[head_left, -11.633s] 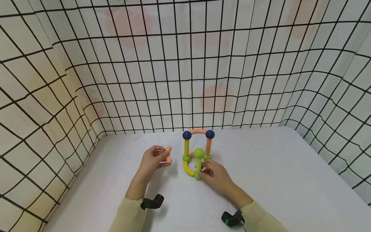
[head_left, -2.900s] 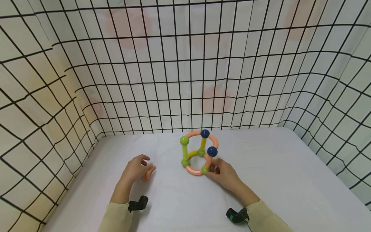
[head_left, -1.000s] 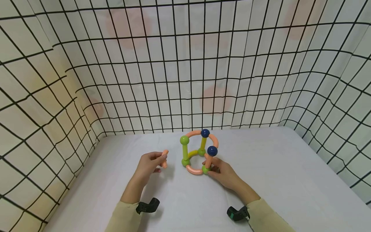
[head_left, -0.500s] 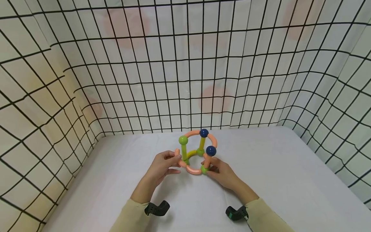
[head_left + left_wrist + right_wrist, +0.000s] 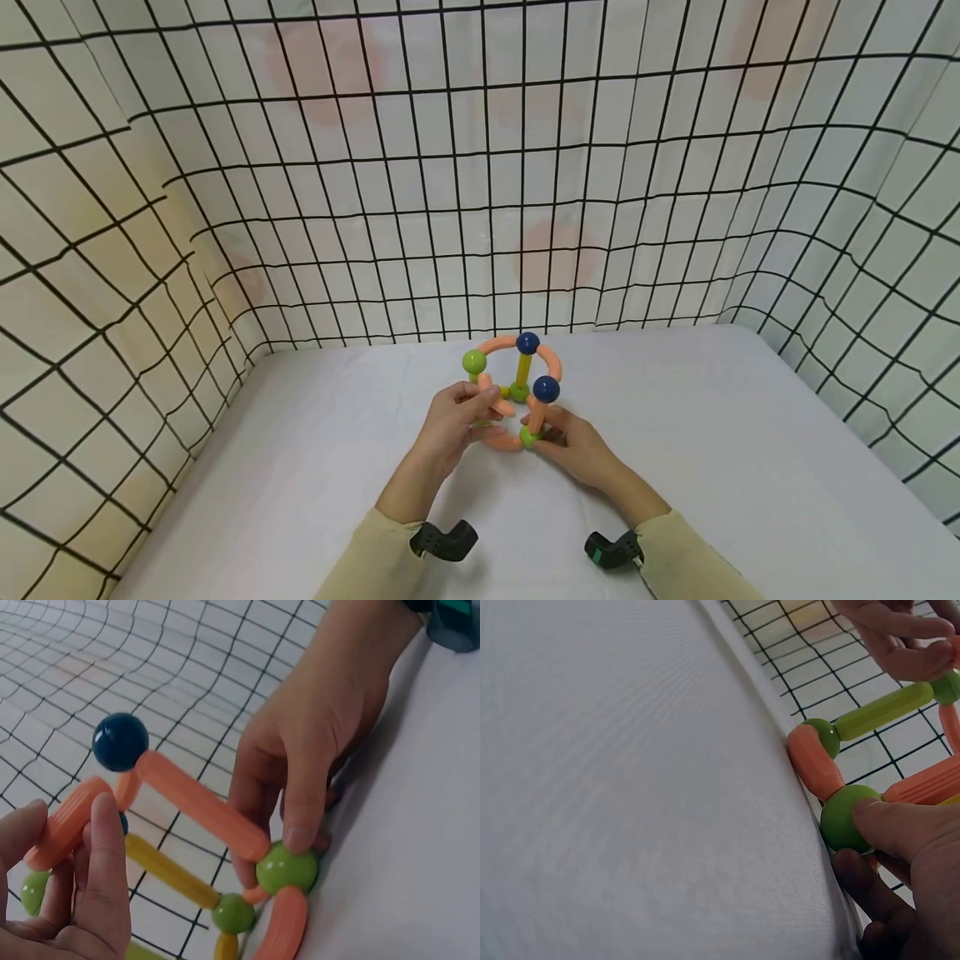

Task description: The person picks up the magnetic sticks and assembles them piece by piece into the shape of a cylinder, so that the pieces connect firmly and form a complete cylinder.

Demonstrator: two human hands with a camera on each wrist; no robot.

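Observation:
A small frame of magnetic building rods and balls stands on the white table: green balls at its base, uprights topped by two blue balls [image 5: 546, 388] and one green ball [image 5: 474, 361]. My left hand [image 5: 453, 425] pinches a loose curved orange rod [image 5: 69, 823] between thumb and fingers, in front of the green-topped upright and partly hiding it. My right hand [image 5: 579, 446] grips the near right base ball [image 5: 849, 817] with thumb and fingers, at the foot of an orange upright rod [image 5: 202, 804]. Curved orange rods [image 5: 550, 363] join the tops on two sides.
Black grid netting [image 5: 510, 179] over white cloth encloses the back and sides of the white table [image 5: 675, 450]. Each wrist wears a black camera [image 5: 446, 542] on a strap.
My left hand picked up the orange rod from the table and carried it right to the frame. The frame was turned earlier; lately my right hand has stayed on its base ball.

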